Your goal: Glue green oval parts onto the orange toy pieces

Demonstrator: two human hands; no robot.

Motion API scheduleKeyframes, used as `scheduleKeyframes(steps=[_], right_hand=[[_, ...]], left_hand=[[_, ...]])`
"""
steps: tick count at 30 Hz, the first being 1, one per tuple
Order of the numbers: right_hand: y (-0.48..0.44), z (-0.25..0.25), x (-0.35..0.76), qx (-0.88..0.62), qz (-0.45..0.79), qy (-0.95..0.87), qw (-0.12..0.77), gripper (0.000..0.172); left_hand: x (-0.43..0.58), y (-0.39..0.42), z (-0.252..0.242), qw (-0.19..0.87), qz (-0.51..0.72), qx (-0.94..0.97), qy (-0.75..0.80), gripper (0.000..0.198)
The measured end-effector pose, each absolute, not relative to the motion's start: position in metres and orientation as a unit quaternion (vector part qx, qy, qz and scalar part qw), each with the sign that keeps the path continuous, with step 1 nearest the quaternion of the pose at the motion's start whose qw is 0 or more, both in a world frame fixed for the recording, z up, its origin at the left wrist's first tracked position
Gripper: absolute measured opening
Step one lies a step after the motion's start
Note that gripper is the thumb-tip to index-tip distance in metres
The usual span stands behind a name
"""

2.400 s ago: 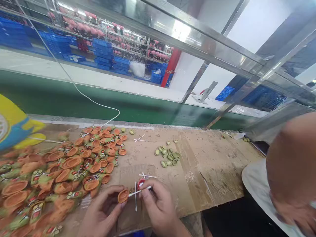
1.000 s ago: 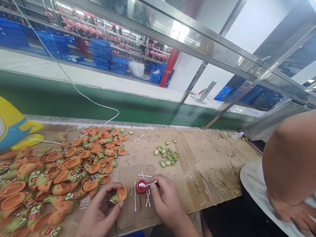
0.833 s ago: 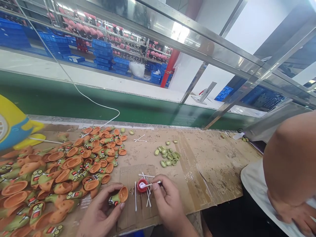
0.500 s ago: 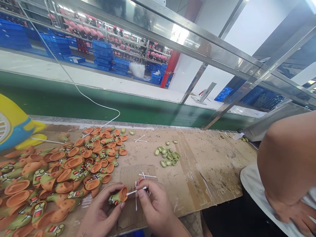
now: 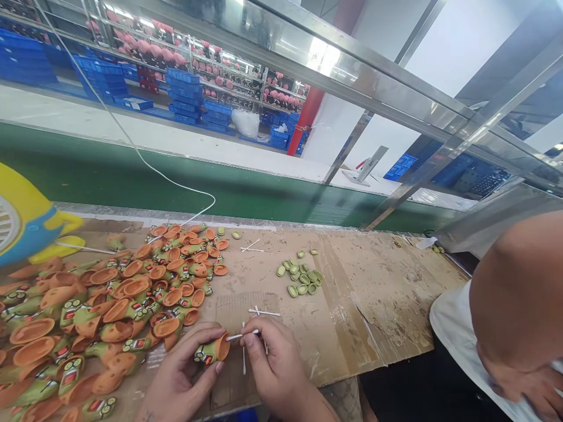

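Note:
My left hand (image 5: pixel 182 375) is closed around a small green and orange toy figure (image 5: pixel 213 350), its hollow orange end facing right. Between thumb and fingers of my right hand (image 5: pixel 277 366) a white cotton swab (image 5: pixel 241 336) is pinched, its left tip at the upper rim of the orange end. Whether the tip reaches inside, I cannot tell. More cotton swabs (image 5: pixel 266 313) lie crossed on the cardboard around my right hand, partly covered by it. To the left spreads a large pile of similar toy figures (image 5: pixel 127 293).
Small green oval caps (image 5: pixel 302 287) lie in a cluster on the cardboard-covered table (image 5: pixel 378 293). Two crossed swabs (image 5: pixel 251 246) lie farther back. A yellow and blue fan-like object (image 5: pixel 30 223) stands at left, near a white cable (image 5: pixel 145 164). Another person's arm (image 5: pixel 523 293) is at right.
The toy figure has tilted slightly in my left hand, so less of its hollow shows. The swab's tip has shifted up to its rim. A red spot by my right fingers no longer shows.

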State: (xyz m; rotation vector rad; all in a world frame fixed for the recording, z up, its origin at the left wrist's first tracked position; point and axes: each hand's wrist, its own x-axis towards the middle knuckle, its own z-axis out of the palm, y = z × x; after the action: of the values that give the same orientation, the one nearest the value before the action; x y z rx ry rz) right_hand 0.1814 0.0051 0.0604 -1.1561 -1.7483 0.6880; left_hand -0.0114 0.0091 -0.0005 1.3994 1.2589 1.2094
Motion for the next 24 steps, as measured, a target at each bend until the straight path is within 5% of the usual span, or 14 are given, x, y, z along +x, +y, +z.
scheduleKeyframes(steps=[24], right_hand=[[0.008, 0.049, 0.216, -0.529, 0.240, -0.679, 0.449, 0.017]], left_hand=[[-0.023, 0.013, 0.013, 0.543, 0.500, 0.430, 0.520, 0.044]])
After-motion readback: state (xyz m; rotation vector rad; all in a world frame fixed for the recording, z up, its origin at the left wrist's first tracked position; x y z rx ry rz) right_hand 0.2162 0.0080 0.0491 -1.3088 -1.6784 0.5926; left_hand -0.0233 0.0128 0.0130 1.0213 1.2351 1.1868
